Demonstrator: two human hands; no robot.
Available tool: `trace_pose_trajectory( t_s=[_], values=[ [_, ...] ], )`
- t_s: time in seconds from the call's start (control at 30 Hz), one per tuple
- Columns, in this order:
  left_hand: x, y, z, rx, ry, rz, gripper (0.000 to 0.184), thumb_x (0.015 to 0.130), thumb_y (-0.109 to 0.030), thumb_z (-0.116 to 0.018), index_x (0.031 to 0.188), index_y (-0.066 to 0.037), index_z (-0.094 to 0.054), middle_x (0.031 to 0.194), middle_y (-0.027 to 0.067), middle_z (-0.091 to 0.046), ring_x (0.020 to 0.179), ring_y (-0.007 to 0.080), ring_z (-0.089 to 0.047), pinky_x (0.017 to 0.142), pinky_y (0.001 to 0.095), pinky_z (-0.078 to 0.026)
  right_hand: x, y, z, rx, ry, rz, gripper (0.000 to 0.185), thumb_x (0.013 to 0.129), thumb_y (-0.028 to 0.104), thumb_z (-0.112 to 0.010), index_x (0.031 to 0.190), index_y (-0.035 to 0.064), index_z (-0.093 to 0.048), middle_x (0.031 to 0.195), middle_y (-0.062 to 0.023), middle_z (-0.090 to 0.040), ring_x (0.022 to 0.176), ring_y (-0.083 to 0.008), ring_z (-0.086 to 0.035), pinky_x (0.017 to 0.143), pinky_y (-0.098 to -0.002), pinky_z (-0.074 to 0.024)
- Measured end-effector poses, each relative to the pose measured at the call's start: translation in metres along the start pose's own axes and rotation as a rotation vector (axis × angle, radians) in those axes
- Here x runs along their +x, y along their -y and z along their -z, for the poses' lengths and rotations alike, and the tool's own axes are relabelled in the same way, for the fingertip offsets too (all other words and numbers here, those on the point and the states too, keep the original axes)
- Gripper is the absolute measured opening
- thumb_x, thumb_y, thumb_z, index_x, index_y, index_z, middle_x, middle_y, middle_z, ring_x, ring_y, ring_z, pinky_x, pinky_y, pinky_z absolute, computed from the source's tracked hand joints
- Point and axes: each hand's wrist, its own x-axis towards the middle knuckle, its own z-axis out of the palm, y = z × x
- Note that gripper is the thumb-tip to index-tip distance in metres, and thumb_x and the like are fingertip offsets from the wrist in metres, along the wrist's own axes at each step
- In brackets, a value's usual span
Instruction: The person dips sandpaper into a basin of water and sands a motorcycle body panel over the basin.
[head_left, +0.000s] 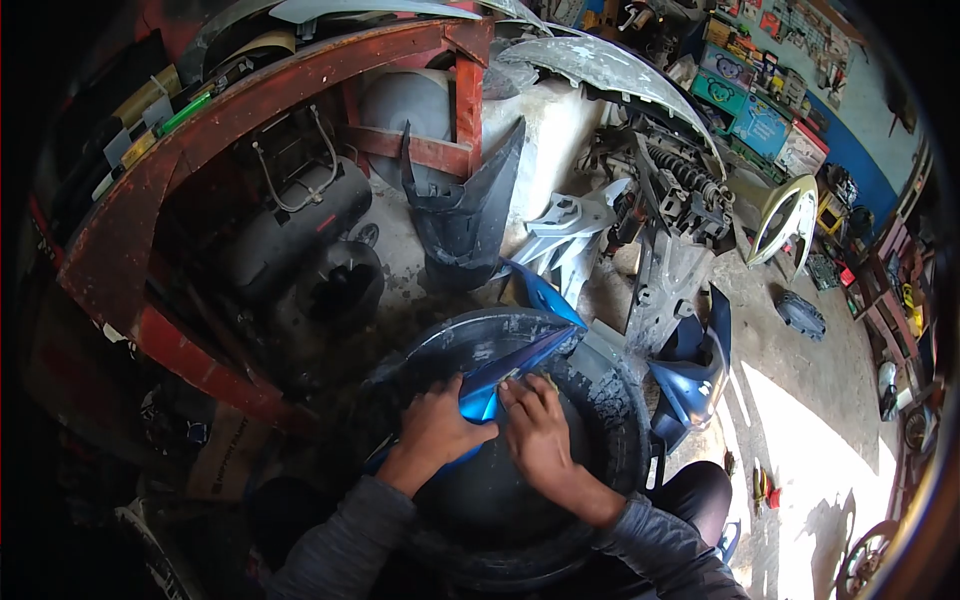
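Note:
A glossy blue motorcycle body panel (515,365), long and pointed at its far end, lies slanted over a large round black tub (628,425). My left hand (438,432) grips the panel's near part, fingers over its edge and thumb pointing right. On the panel's right side, my right hand (540,430) presses with curled fingertips. Whatever may be under those fingers is too small to make out. The near end of the panel is partly hidden by my left hand and wrist. Inside the tub it is dark, with dried grey residue on the wall.
Another blue panel (695,375) stands right of the tub. Beyond it are a black plastic fender piece (465,215), grey panels (665,290) and a shock absorber (680,165). A red wooden bench frame (300,85) and a black tank (300,225) occupy the left.

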Motion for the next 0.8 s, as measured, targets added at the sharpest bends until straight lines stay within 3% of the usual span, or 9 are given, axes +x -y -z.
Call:
trace_pose_trajectory(
  t_s=[0.17,0.23,0.43,0.57,0.63,0.73,0.8],
  values=[
    [0.002,0.003,-0.004,-0.026,0.004,0.001,0.105,0.07,-0.054,-0.084,0.151,0.004,-0.05,0.142,0.0273,-0.061,0.127,0.0419,-0.063,0.108,0.0474,-0.051,0.006,-0.015,-0.005,-0.024,-0.032,-0.074,0.061,0.073,-0.007,-0.068,0.134,-0.0045,-0.064,0.131,-0.0204,-0.064,0.13,-0.045,-0.052,0.114,-0.0538,-0.0432],
    [0.001,0.005,-0.007,-0.032,-0.023,-0.006,0.106,0.069,-0.055,-0.084,0.152,0.0,-0.049,0.141,0.0253,-0.061,0.126,0.0468,-0.062,0.105,0.0537,-0.051,0.003,-0.018,-0.004,-0.011,-0.02,-0.059,0.061,0.074,-0.008,-0.066,0.135,-0.0047,-0.063,0.132,-0.0207,-0.063,0.13,-0.0461,-0.051,0.114,-0.054,-0.0425],
    [0.004,0.009,-0.011,-0.035,-0.028,-0.017,0.107,0.069,-0.056,-0.085,0.153,0.0,-0.048,0.144,0.0251,-0.06,0.127,0.0478,-0.061,0.107,0.0541,-0.05,-0.002,0.004,-0.003,-0.014,0.001,-0.025,0.06,0.073,-0.005,-0.069,0.133,-0.0047,-0.065,0.132,-0.0202,-0.063,0.129,-0.0461,-0.052,0.112,-0.0553,-0.0443],
    [0.0,0.006,-0.009,-0.033,-0.031,-0.008,0.107,0.069,-0.055,-0.085,0.153,0.0,-0.048,0.144,0.025,-0.06,0.126,0.0481,-0.061,0.107,0.0542,-0.05,0.009,-0.03,-0.007,-0.107,-0.019,-0.115,0.063,0.073,-0.004,-0.07,0.135,-0.0008,-0.065,0.131,-0.0186,-0.065,0.13,-0.0448,-0.052,0.114,-0.0545,-0.0444],
    [-0.001,0.0,-0.002,-0.003,-0.017,0.014,0.106,0.07,-0.054,-0.085,0.152,0.003,-0.048,0.145,0.0268,-0.06,0.131,0.0411,-0.061,0.112,0.0464,-0.048,0.005,-0.008,-0.004,-0.113,0.0,-0.066,0.061,0.074,-0.001,-0.07,0.135,-0.0025,-0.065,0.132,-0.0181,-0.064,0.13,-0.0445,-0.052,0.114,-0.0532,-0.0455],
    [0.0,-0.001,-0.002,0.014,-0.007,0.026,0.106,0.07,-0.054,-0.085,0.151,0.003,-0.05,0.145,0.0267,-0.06,0.131,0.041,-0.061,0.112,0.0464,-0.048,0.004,-0.008,-0.003,-0.123,0.008,0.017,0.059,0.076,0.002,-0.07,0.134,-0.0044,-0.065,0.134,-0.0178,-0.064,0.13,-0.0444,-0.053,0.113,-0.0522,-0.0469],
    [0.001,-0.001,-0.002,-0.002,0.001,0.024,0.105,0.069,-0.054,-0.085,0.151,0.003,-0.05,0.144,0.0264,-0.06,0.131,0.0408,-0.061,0.111,0.0464,-0.048,0.013,-0.023,-0.003,-0.125,-0.021,-0.082,0.061,0.074,-0.004,-0.068,0.135,-0.0013,-0.066,0.131,-0.0174,-0.065,0.129,-0.0444,-0.052,0.112,-0.0534,-0.047]
  ],
)
